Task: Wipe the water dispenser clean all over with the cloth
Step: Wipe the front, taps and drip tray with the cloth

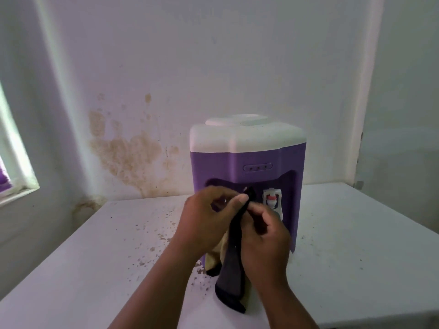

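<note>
Both hands, left hand (204, 217) and right hand (266, 236), are pinching the dark cloth (231, 264) just before the purple water dispenser (247, 153) on the table (356, 245), so wiping's probably barely starting, with specks showing on its white top.

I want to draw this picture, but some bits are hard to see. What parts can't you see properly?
Head view, the only one:
- The water dispenser: its left tap and drip tray are hidden behind the left hand, the right hand and the cloth.
- Its back and far sides face away.
- Its indicator panel: markings too small to read.
- The window: cut off by the left edge.
</note>
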Demonstrator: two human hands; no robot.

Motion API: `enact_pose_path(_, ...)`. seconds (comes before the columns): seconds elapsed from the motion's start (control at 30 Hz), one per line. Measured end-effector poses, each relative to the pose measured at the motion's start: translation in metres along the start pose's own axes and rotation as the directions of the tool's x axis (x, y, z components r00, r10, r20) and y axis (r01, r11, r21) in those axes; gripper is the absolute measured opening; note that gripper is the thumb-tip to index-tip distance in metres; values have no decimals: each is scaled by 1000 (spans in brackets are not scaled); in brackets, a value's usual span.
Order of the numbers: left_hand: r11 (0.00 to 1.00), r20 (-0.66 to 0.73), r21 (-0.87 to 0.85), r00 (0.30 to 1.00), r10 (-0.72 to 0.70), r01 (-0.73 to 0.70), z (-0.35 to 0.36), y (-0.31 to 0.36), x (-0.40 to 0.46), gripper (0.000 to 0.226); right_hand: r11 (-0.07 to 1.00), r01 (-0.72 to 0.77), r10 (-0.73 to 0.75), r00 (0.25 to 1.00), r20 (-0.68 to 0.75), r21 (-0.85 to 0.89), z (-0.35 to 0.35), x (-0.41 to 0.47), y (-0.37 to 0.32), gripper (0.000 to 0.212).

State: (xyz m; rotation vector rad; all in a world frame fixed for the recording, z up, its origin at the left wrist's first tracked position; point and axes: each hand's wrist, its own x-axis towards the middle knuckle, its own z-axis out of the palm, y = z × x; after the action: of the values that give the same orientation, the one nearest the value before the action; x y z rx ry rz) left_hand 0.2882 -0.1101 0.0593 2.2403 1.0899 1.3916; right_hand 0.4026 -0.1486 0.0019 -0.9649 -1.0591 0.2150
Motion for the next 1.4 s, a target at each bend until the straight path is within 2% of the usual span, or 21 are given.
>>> enact_pose_path(0.07, 979, 71, -175, 993, -89, 100, -8, 1, -2, 34, 1000, -1, 2, 998, 57, -10, 3, 4, -7, 24)
enact_pose_path(0.2, 930, 90, -347, 991, -101, 126, -25, 2, -5, 26, 999, 20, -17, 992, 125, -26, 6, 13, -18, 18)
enact_pose_path(0.27, 925, 3, -361, 992, -128, 120, -28, 3, -4, 15, 994, 53, -33, 980, 194, -99, 6, 23, -25, 19)
enact_pose_path(0.37, 935, -186, -326, 960, -211, 142, -30, 3, 1, 17, 961, 184, -106, 936, 337, -208, 4, 44, -38, 20)
enact_pose_path(0.47, 948, -385, -292, 891, -240, 129, -39, 2, 15, 14, 892, 353, -247, 904, 350, -282, -1, 66, -52, 21)
enact_pose_path(0.57, 977, -536, -208, 831, -150, 42, -48, 3, 36, 13, 762, 457, -381, 889, 253, -458, -4, 94, -60, 25)
enact_pose_path(0.67, 1000, -586, 11, 810, 31, -29, -43, 1, 53, 13, 670, 445, -404, 890, 211, -594, -7, 122, -61, 33)
enact_pose_path(0.8, 960, -549, 235, 794, 260, -151, -22, -12, 49, 13, 585, 372, -246, 928, 279, -721, -14, 144, -44, 53)
enact_pose_path(0.87, 927, -485, 304, 801, 350, -221, -13, -25, 37, 16, 604, 372, -200, 927, 318, -705, -19, 148, -34, 61)
enact_pose_path(0.93, 881, -418, 382, 798, 435, -280, -9, -37, 29, 17, 629, 398, -213, 915, 344, -668, -21, 149, -24, 61)
enact_pose_path(1.0, 869, -410, 409, 794, 448, -279, -12, -42, 30, 17, 650, 411, -242, 909, 340, -638, -19, 147, -20, 60)
enact_pose_path(1.13, 929, -534, 308, 771, 347, -206, -19, -31, 49, 14, 668, 393, -262, 919, 295, -631, -14, 145, -20, 59)
enact_pose_path(1.23, 931, -568, 289, 743, 353, -222, -18, -23, 60, 12, 662, 387, -265, 922, 282, -642, -13, 144, -20, 59)
enact_pose_path(1.3, 921, -551, 291, 742, 381, -257, -10, -21, 59, 12, 659, 389, -270, 921, 280, -644, -12, 144, -20, 57)
enact_pose_path(1.4, 891, -444, 318, 779, 443, -325, 10, -19, 46, 13, 657, 394, -278, 919, 278, -643, -14, 146, -22, 56)
